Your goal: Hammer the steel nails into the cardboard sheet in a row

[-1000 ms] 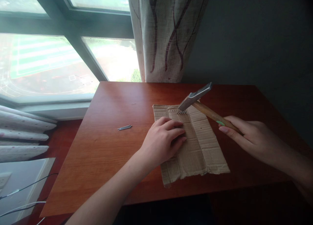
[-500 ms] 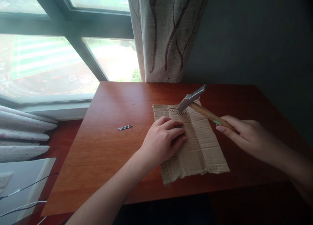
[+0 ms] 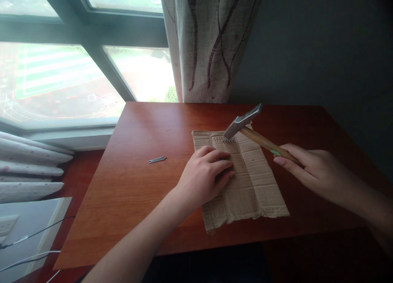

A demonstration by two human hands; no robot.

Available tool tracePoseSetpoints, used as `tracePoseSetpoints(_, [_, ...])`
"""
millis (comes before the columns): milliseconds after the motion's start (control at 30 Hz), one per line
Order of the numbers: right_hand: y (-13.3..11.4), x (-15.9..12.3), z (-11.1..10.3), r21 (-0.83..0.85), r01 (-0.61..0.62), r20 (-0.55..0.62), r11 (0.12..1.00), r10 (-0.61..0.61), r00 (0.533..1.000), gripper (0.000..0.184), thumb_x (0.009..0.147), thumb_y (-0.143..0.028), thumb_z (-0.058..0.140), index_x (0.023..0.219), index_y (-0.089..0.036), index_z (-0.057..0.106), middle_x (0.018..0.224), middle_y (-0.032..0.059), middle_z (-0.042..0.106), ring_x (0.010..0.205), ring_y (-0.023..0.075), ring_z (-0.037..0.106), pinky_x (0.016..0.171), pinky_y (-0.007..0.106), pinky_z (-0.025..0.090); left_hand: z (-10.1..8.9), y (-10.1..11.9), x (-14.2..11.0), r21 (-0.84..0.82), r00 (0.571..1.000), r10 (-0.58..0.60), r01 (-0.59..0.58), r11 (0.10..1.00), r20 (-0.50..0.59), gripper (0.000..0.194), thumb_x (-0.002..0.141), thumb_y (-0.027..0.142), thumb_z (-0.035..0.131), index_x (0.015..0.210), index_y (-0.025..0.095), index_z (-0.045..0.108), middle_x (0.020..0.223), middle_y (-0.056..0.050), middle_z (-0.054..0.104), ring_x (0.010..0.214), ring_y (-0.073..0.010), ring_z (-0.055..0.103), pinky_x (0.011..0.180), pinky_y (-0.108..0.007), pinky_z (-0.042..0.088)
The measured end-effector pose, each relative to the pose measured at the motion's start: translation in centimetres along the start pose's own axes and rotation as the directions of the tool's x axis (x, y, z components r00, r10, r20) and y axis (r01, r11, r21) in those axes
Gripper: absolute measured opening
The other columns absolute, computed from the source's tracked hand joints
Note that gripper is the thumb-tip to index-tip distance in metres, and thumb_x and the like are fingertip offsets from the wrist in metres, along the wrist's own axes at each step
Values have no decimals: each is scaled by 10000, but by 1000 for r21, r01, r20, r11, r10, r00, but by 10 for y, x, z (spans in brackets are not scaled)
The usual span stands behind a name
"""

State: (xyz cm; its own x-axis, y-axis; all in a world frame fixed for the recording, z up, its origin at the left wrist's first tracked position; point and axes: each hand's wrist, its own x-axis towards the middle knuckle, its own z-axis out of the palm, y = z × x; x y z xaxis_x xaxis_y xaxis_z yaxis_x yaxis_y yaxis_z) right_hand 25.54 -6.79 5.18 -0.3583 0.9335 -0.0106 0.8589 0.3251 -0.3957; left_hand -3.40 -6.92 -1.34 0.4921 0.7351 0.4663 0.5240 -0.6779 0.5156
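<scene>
A torn piece of brown cardboard [image 3: 251, 184] lies flat on the reddish wooden table [image 3: 138, 184]. My left hand [image 3: 204, 176] rests on its left half, fingers curled and pressing it down. My right hand [image 3: 310, 168] is closed round the wooden handle of a hammer [image 3: 245, 125]. The metal head of the hammer sits low over a row of small nail heads [image 3: 224, 139] near the cardboard's far edge. A single dark dot marks the cardboard further right.
A few loose nails [image 3: 157, 159] lie on the table to the left of the cardboard. A patterned curtain [image 3: 208, 45] hangs behind the table, beside a large window [image 3: 76, 70]. White cables [image 3: 30, 242] run at the lower left.
The hammer head dipped slightly toward the nails and has lifted a little again. My left hand has stayed on the cardboard.
</scene>
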Motion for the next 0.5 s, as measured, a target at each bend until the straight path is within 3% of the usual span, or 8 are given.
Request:
tracePoseSetpoints(200, [-1, 0, 1, -15, -24, 69, 1000, 25, 997, 308, 1046, -507, 465, 938, -252, 602, 695, -5, 666, 599, 190, 650, 562, 301, 417, 0, 0, 0, -3, 1000, 4, -4, 1000, -4, 174, 975, 272, 641, 1033, 206, 791, 1191, -42, 774, 1018, -251, 653, 916, -439, 576])
tracePoseSetpoints(500, [-2, 1, 0, -32, -17, 51, 999, 18, 999, 305, 1042, -505, 473, 947, -252, 613, 696, -1, 674, 598, 195, 658, 562, 301, 425, 0, -1, 0, -9, 1000, 1, -1, 1000, -7, 178, 975, 280, 640, 1033, 207, 791, 1194, -49, 774, 1016, -252, 652, 912, -443, 577])
